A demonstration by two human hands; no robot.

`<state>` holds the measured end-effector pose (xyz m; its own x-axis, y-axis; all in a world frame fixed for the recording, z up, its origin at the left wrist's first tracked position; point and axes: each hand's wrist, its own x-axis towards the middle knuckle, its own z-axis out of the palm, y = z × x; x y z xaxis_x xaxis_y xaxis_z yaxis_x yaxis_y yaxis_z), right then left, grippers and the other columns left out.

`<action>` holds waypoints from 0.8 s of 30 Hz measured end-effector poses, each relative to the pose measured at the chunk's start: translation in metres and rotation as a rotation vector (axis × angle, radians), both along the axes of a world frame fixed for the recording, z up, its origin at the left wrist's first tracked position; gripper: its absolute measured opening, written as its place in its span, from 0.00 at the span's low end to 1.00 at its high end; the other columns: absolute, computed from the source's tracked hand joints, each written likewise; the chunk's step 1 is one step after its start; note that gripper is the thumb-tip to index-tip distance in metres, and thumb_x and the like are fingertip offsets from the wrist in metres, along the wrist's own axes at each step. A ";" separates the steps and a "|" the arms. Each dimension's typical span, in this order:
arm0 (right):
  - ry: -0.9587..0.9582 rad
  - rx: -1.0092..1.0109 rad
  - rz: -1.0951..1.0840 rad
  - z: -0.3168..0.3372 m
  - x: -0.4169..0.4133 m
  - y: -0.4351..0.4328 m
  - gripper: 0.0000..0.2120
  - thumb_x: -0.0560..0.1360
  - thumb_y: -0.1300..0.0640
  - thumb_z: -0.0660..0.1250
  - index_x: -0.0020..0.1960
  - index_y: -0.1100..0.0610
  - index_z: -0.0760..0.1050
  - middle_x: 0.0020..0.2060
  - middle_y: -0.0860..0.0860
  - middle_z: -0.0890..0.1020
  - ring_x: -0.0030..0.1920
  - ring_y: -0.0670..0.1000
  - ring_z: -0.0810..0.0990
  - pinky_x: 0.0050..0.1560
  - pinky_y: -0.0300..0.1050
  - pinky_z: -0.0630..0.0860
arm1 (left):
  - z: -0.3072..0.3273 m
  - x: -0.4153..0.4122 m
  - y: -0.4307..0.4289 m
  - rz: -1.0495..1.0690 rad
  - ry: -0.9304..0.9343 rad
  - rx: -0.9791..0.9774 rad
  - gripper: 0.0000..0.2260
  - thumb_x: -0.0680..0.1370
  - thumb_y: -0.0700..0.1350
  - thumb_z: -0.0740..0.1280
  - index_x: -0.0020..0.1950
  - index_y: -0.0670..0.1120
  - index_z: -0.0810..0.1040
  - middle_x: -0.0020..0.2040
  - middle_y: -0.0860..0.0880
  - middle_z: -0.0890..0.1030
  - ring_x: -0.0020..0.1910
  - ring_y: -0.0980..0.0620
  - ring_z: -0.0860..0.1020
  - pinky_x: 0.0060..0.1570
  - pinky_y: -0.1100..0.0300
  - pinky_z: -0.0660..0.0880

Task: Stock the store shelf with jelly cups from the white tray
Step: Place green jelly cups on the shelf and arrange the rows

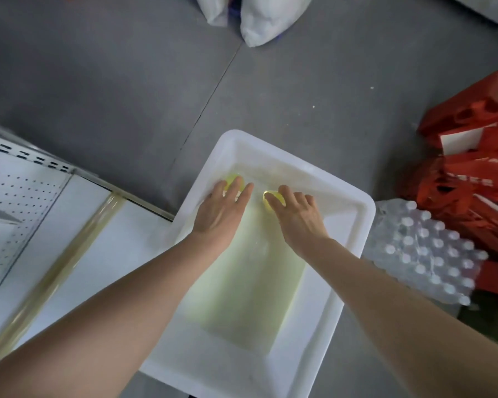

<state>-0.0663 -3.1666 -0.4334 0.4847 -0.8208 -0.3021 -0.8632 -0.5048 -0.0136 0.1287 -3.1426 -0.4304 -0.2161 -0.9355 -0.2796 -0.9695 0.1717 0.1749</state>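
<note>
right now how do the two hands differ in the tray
The left hand lies flat with fingers stretched over its jelly cup, at the tray's far left wall. The right hand curls its fingers, pinching its cup nearer the middle. Both reach palm down onto a yellow cup.

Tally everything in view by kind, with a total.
Yellow jelly cups: 2
White tray: 1
White shelf: 1
Shrink-wrapped bottle pack: 1
White bags: 2
Heap of red bags: 1
Hands: 2
Total: 10
</note>
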 end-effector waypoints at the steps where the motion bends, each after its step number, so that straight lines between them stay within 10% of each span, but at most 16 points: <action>1: -0.009 0.001 -0.017 -0.001 -0.001 0.002 0.40 0.56 0.66 0.77 0.66 0.53 0.73 0.59 0.58 0.74 0.42 0.60 0.77 0.46 0.52 0.74 | 0.001 -0.003 -0.002 0.002 -0.024 0.006 0.36 0.69 0.35 0.73 0.75 0.45 0.64 0.74 0.43 0.66 0.60 0.36 0.72 0.48 0.48 0.77; 9: -0.009 0.003 -0.086 -0.001 -0.011 0.023 0.34 0.45 0.66 0.82 0.50 0.55 0.77 0.39 0.54 0.77 0.32 0.56 0.73 0.30 0.42 0.62 | 0.011 -0.012 0.001 0.118 -0.121 0.211 0.27 0.75 0.33 0.64 0.70 0.51 0.62 0.77 0.39 0.47 0.42 0.45 0.68 0.34 0.54 0.65; 16: -0.216 0.120 -0.221 0.028 -0.025 0.049 0.25 0.70 0.62 0.73 0.65 0.55 0.71 0.48 0.56 0.74 0.38 0.60 0.76 0.34 0.49 0.74 | 0.023 -0.009 0.037 0.170 -0.008 0.231 0.13 0.80 0.49 0.65 0.61 0.49 0.68 0.62 0.41 0.67 0.37 0.43 0.72 0.33 0.54 0.69; 24: -0.425 0.123 -0.185 0.101 -0.047 0.083 0.28 0.72 0.63 0.70 0.71 0.53 0.71 0.53 0.58 0.70 0.38 0.57 0.74 0.44 0.48 0.77 | 0.089 -0.022 0.097 0.364 0.202 0.126 0.14 0.74 0.49 0.64 0.59 0.52 0.68 0.54 0.48 0.74 0.40 0.44 0.79 0.37 0.55 0.74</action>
